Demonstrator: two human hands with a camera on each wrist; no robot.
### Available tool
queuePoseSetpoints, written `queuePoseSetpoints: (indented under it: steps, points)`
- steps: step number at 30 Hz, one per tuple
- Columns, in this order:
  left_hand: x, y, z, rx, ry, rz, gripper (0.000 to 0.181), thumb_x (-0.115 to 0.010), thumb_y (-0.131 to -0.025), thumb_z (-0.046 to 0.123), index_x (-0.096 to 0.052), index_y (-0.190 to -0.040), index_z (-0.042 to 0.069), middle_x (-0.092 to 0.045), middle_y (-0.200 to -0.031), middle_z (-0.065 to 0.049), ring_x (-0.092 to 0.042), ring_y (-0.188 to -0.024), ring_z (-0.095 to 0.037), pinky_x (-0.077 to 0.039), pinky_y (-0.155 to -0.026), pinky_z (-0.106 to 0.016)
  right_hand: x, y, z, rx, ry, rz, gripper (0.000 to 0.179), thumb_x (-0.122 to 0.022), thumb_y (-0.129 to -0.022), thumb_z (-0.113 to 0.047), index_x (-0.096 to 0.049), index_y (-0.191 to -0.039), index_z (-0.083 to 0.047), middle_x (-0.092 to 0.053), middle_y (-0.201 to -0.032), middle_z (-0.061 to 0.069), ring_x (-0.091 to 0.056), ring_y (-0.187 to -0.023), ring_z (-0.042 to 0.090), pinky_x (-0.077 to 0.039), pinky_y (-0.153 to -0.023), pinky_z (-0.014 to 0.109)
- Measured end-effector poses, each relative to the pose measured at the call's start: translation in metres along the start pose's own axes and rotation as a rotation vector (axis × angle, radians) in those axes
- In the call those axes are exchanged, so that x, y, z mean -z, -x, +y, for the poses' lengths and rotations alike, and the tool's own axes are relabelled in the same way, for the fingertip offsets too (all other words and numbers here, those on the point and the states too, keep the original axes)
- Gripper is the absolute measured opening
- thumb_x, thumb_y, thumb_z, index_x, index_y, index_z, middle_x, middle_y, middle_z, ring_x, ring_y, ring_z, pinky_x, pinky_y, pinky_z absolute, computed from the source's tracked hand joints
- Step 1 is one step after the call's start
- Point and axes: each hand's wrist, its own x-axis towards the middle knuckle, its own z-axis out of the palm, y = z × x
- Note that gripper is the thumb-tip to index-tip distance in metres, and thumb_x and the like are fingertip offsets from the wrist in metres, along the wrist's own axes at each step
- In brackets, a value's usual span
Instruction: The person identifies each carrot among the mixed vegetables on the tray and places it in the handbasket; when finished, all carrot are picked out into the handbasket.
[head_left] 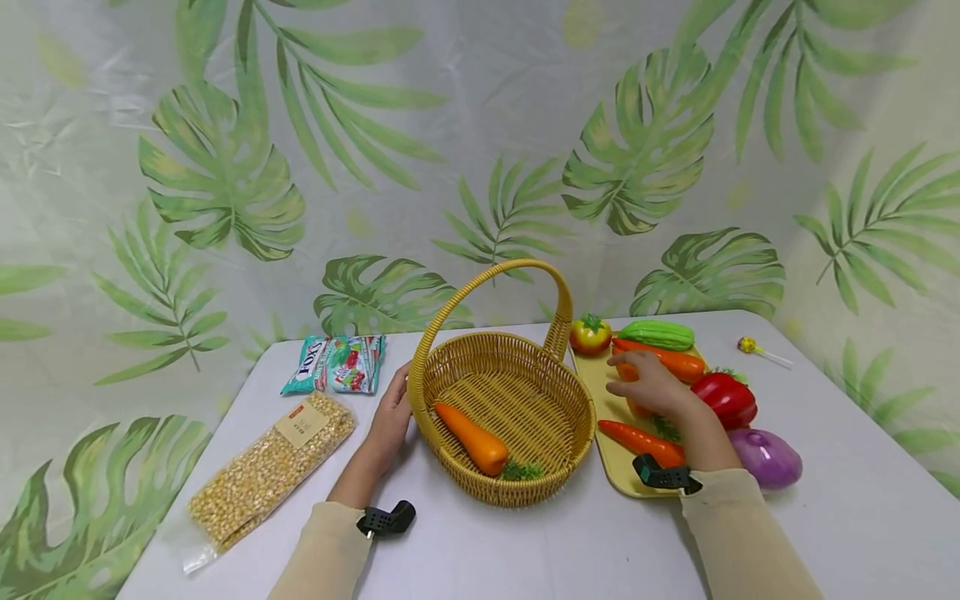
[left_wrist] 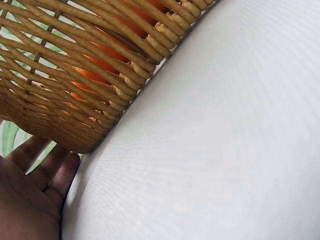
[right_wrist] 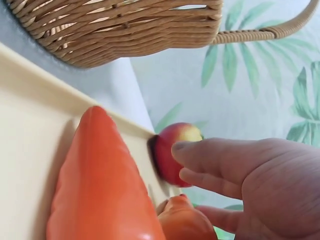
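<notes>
A wicker basket (head_left: 517,492) with a tall handle stands mid-table, and a plastic-looking carrot (head_left: 474,440) with a green top lies inside it. My left hand (head_left: 390,419) rests with its fingers against the basket's left side, the fingertips by its lower edge in the left wrist view. Over the yellow tray (head_left: 600,390), my right hand (head_left: 652,387) reaches with extended fingers and holds nothing. Beneath and around it on the tray are a near carrot (right_wrist: 102,185), a far carrot (head_left: 678,365), a red-yellow tomato (head_left: 590,337) and a partly hidden orange vegetable (right_wrist: 187,222).
A green gourd (head_left: 657,335) lies at the tray's back; a red bell pepper (head_left: 723,400) and purple eggplant (head_left: 768,458) are at its right. Beyond is a lollipop (head_left: 750,345). On the left lie a candy bag (head_left: 337,364) and a bag of corn kernels (head_left: 270,467).
</notes>
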Motion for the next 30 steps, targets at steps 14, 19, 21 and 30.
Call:
queuePoseSetpoints:
  steps: [14,19,21,30]
  points:
    - [-0.001,-0.002,-0.001,0.000,0.003,0.009,0.047,-0.042,-0.107,0.037,-0.037,-0.152,0.028,-0.039,-0.159,-0.004,-0.034,-0.147,-0.027,-0.021,-0.123,-0.055,-0.002,-0.002,0.002,-0.052,0.024,0.016,0.046,-0.058,-0.090,-0.011,-0.056,-0.135,0.002,-0.054,-0.133,0.028,-0.052,-0.099,0.034,-0.047,-0.079,0.038]
    - [-0.001,-0.001,0.000,0.009,0.002,0.009,0.045,-0.043,-0.106,0.038,-0.038,-0.151,0.030,-0.041,-0.158,-0.003,-0.036,-0.145,-0.026,-0.022,-0.123,-0.054,0.000,-0.004,0.000,-0.080,0.000,0.070,0.046,-0.054,-0.092,-0.012,-0.056,-0.136,-0.001,-0.053,-0.136,0.028,-0.051,-0.081,0.027,-0.043,-0.067,0.030]
    - [0.000,0.000,0.000,0.008,0.002,0.006,0.045,-0.043,-0.106,0.038,-0.038,-0.150,0.031,-0.041,-0.157,-0.003,-0.037,-0.145,-0.026,-0.022,-0.123,-0.054,0.002,-0.004,-0.002,-0.082,-0.017,0.090,0.045,-0.053,-0.093,-0.013,-0.055,-0.137,-0.002,-0.051,-0.139,0.028,-0.051,-0.082,0.027,-0.043,-0.068,0.032]
    - [0.001,-0.001,-0.002,0.009,0.000,-0.001,0.045,-0.042,-0.106,0.038,-0.037,-0.150,0.032,-0.040,-0.158,-0.002,-0.032,-0.149,-0.024,-0.020,-0.124,-0.055,0.011,0.002,-0.011,-0.069,-0.194,0.118,0.040,-0.047,-0.100,-0.016,-0.054,-0.139,-0.007,-0.046,-0.147,0.025,-0.050,-0.093,0.030,-0.046,-0.072,0.032]
